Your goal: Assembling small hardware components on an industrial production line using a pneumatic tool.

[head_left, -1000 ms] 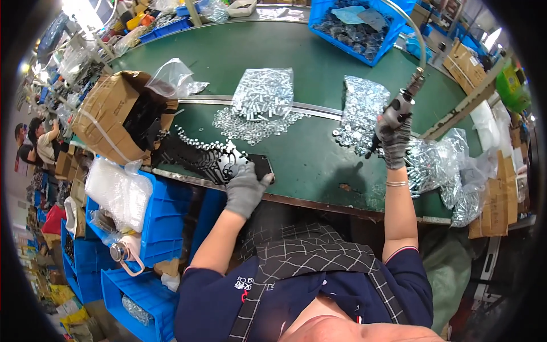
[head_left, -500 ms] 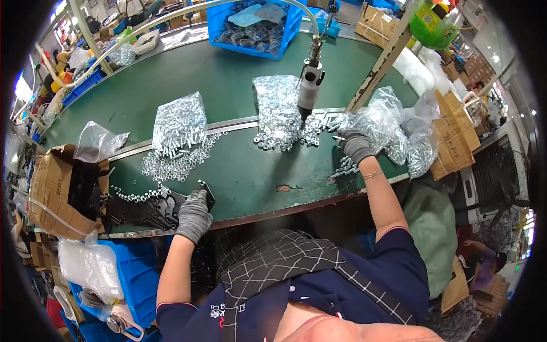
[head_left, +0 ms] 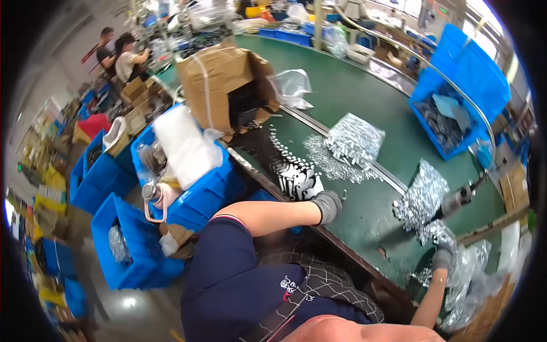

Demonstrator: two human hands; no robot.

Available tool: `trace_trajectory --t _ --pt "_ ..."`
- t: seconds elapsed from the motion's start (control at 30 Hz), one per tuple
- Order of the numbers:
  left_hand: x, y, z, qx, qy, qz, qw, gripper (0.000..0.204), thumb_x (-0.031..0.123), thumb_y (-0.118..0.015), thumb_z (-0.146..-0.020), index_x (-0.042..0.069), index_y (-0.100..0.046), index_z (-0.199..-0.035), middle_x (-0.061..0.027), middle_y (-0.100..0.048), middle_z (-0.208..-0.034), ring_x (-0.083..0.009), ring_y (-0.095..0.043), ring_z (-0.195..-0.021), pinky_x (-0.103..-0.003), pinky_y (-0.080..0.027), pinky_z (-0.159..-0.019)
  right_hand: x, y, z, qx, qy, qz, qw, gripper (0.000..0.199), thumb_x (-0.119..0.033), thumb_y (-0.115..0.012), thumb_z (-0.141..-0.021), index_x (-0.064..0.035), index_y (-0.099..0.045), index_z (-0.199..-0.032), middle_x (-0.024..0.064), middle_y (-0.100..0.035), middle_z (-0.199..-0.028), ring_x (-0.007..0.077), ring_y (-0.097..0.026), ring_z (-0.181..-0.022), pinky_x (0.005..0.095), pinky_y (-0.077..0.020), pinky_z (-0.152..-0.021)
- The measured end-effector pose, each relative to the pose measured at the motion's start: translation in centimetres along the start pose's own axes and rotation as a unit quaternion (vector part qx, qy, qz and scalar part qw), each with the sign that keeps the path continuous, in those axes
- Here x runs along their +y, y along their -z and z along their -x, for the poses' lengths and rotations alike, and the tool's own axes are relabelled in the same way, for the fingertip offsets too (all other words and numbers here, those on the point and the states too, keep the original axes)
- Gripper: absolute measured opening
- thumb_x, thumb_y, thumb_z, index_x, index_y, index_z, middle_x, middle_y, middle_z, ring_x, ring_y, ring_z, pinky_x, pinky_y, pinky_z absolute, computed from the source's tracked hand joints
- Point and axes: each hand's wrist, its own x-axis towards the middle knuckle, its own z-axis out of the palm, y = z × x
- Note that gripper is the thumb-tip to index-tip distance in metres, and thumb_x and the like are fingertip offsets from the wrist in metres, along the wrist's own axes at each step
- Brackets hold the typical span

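**Head turned left; both gloved hands on the green bench**

Compared with half a second ago, the view has swung left: the cardboard box (head_left: 225,85) and blue bins (head_left: 188,188) now fill the centre, and the work has slid toward the right rim.

The left hand (head_left: 329,205), in a grey glove, is laid near the bench's front edge, just beside a dark tray of small metal parts (head_left: 296,178). Its fingers are curled; whether anything is pinched cannot be told. The right hand (head_left: 443,257), also gloved, is seen among bags of shiny metal parts (head_left: 424,196), closed loosely on crinkled plastic or loose parts; the exact contents are not resolved. A hanging power screwdriver (head_left: 458,196) is suspended just above and clear of that hand.

Risk, as judged: with the gaze off the right hand, loose parts near the bench edge could be swept off, or a bag snagged and spilled.

Hidden or unclear: right fingertips blurred; tray partly masked by the left glove; far-right bags cut off by the rim.
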Motion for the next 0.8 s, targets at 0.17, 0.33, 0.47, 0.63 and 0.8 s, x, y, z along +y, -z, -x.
trace_trajectory --t 0.17,0.33,0.47,0.63,0.8 --pt "-2.2 -0.3 0.2 0.054 0.087 0.106 0.989 0.018 0.012 -0.063 -0.071 0.008 -0.07 -0.087 -0.0133 -0.068 -0.083 -0.0297 -0.067 -0.08 -0.043 -0.054 -0.063 1.2 0.3 0.8 0.123 0.14 -0.177 0.966 0.032 -0.011 -0.061 -0.082 -0.0103 -0.06 -0.113 0.0087 -0.061 -0.107 0.0181 -0.058 -0.085 0.0298 -0.0473 -0.073" --pt "-2.5 -1.0 1.6 0.069 0.084 0.656 0.747 0.025 0.031 -0.062 -0.083 0.007 -0.063 -0.087 -0.0059 -0.065 -0.075 -0.0146 -0.062 -0.056 -0.029 -0.048 -0.044 -10.1 1.3 8.1 -0.032 0.086 -0.623 0.776 0.029 -0.006 -0.059 -0.085 -0.0096 -0.058 -0.114 -0.0037 -0.058 -0.096 0.0042 -0.051 -0.074 0.0205 -0.0435 -0.061" --pt "2.1 -1.5 1.1 0.09 -0.07 0.877 0.466 0.031 0.039 -0.061 -0.085 0.008 -0.058 -0.088 -0.001 -0.06 -0.068 -0.0061 -0.053 -0.046 -0.017 -0.037 -0.036 -22.9 1.8 14.4 -0.19 0.2 -0.601 0.75 0.03 -0.011 -0.058 -0.088 -0.0087 -0.054 -0.117 -0.0011 -0.056 -0.09 0.0052 -0.05 -0.068 0.0196 -0.043 -0.058" --pt "5.2 -2.4 0.1 0.065 -0.114 0.887 0.443 0.036 0.042 -0.06 -0.086 0.006 -0.057 -0.089 -0.0023 -0.059 -0.067 -0.0055 -0.049 -0.043 -0.017 -0.035 -0.035 -28.0 2.5 16.8 -0.241 0.119 -0.686 0.676 0.016 -0.01 -0.063 -0.085 -0.0037 -0.059 -0.099 0.0016 -0.059 -0.08 0.0082 -0.054 -0.063 0.0223 -0.0447 -0.056" --pt "5.6 -2.5 0.4 0.012 -0.143 0.917 0.373 0.041 0.047 -0.061 -0.084 0.006 -0.059 -0.088 -0.0025 -0.057 -0.062 -0.0064 -0.046 -0.038 -0.018 -0.033 -0.033 -27.7 2.1 17.1 -0.252 0.112 -0.684 0.675 0.013 -0.009 -0.066 -0.083 -0.0036 -0.062 -0.093 0.0015 -0.061 -0.076 0.01 -0.056 -0.063 0.023 -0.0466 -0.057"
